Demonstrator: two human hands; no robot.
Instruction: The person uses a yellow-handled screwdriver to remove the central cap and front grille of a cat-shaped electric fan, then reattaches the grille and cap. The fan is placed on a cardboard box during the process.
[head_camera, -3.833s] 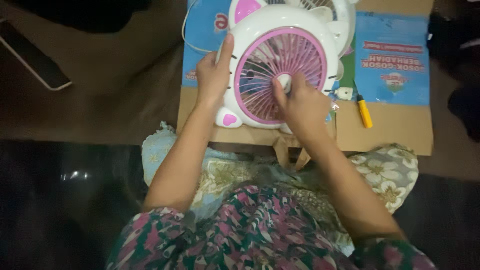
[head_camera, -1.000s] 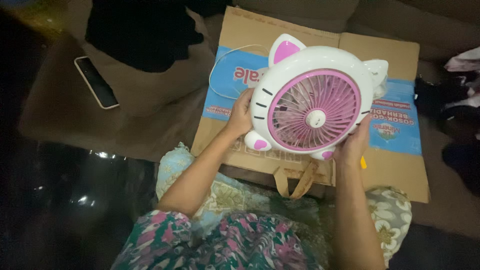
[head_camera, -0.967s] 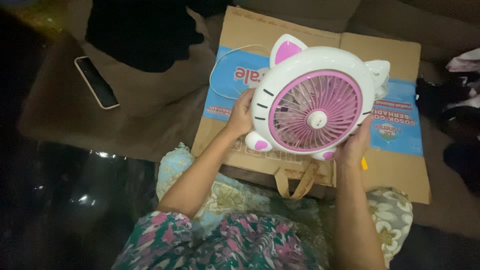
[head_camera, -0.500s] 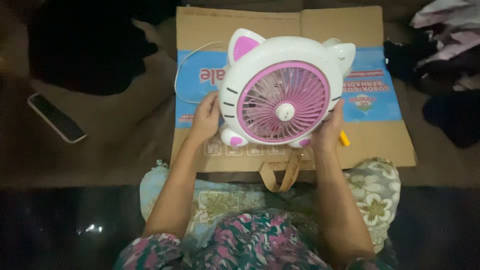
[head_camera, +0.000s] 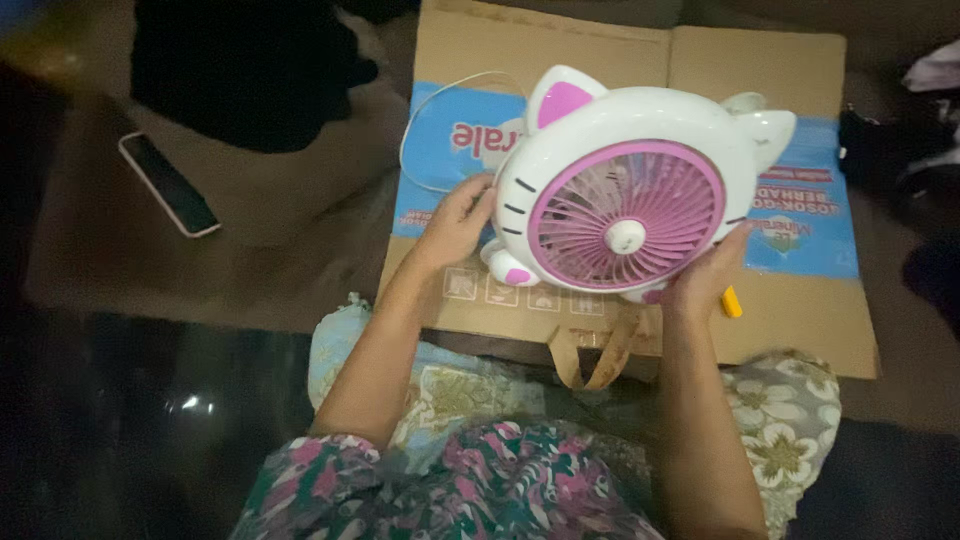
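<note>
Head view: a flattened cardboard box (head_camera: 800, 320) with blue printed panels lies on a dim floor, a phone (head_camera: 168, 184) at 9 o'clock and dark cloth (head_camera: 240, 70) at 10 o'clock. The fan (head_camera: 625, 190), white and cat-shaped with a pink round grille, stands over the cardboard at centre, grille facing the camera, ears toward 12 o'clock. The left hand (head_camera: 455, 222) grips its 9 o'clock edge; the right hand (head_camera: 705, 280) grips its 5 o'clock edge.
</note>
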